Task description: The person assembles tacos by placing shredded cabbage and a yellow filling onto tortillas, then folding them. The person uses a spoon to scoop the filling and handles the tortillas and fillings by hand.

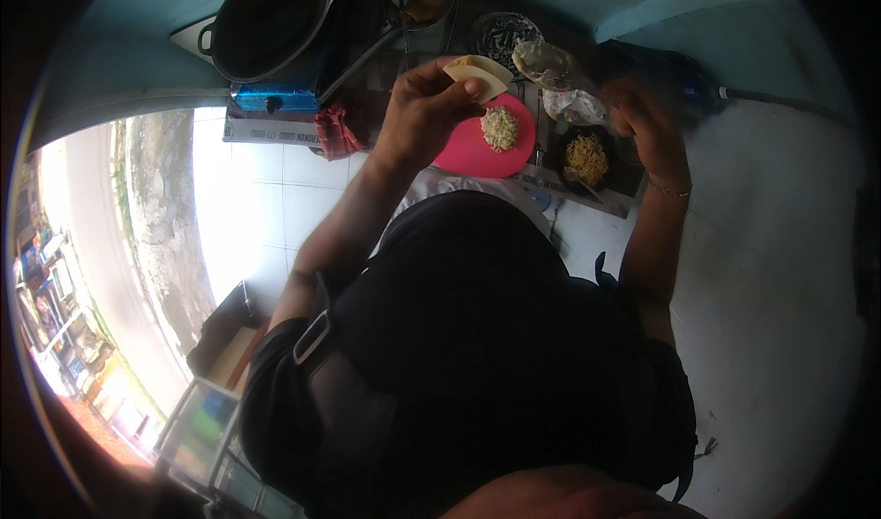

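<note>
In front of me my left hand (424,111) pinches a pale, folded dough wrapper (479,77), with a little yellowish filling showing at its upper edge. Below it lies a pink plate (459,152) bearing a heap of finely shredded pale food (499,129). My right hand (641,120) is raised to the right and smeared by motion, so its grip is unclear. Left of that hand is a whitish, batter-coated utensil (544,64), rounded at its end; whether the hand holds it is hard to make out. Beneath are a crumpled plastic bag (574,108) and a dark bowl of yellow noodle-like strands (585,159).
A large dark wok (271,25) stands on a blue stove (275,95) at the far left. Beyond the plate are a dark bowl with white residue (505,34) and a pan with food (424,3). A red checked cloth (339,133) lies near the stove.
</note>
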A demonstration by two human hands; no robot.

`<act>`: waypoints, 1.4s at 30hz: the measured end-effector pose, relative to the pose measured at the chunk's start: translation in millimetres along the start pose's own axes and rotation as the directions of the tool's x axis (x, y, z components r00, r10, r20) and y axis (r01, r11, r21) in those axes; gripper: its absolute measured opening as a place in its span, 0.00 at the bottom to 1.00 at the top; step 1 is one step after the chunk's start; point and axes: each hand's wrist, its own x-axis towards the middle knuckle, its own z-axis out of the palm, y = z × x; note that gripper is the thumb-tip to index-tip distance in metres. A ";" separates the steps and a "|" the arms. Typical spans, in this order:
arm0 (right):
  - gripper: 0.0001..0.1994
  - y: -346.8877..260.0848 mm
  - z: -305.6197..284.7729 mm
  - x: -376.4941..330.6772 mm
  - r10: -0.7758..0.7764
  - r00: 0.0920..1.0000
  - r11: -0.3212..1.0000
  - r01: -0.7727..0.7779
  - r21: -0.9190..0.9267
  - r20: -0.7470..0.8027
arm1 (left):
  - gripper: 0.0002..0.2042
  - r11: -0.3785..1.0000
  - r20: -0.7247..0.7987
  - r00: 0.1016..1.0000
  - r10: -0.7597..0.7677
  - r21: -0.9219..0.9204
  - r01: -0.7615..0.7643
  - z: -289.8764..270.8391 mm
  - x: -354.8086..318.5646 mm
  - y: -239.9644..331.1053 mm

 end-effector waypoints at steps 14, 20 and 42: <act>0.08 -69.3 26.0 -39.5 -0.194 0.976 0.889 0.131 -0.438 -0.101 | 0.14 0.998 0.061 0.997 0.050 -0.037 -0.048 27.4 -6.5 6.0; 0.09 -78.6 33.2 -40.1 -0.260 0.965 0.835 0.208 -0.510 -0.032 | 0.13 0.987 0.080 0.989 0.126 0.092 -0.133 31.8 -10.0 9.1; 0.09 -82.1 27.5 -55.2 -0.197 0.975 0.880 0.131 -0.457 -0.100 | 0.13 0.972 0.093 0.968 0.233 -0.007 -0.234 44.9 -18.5 11.9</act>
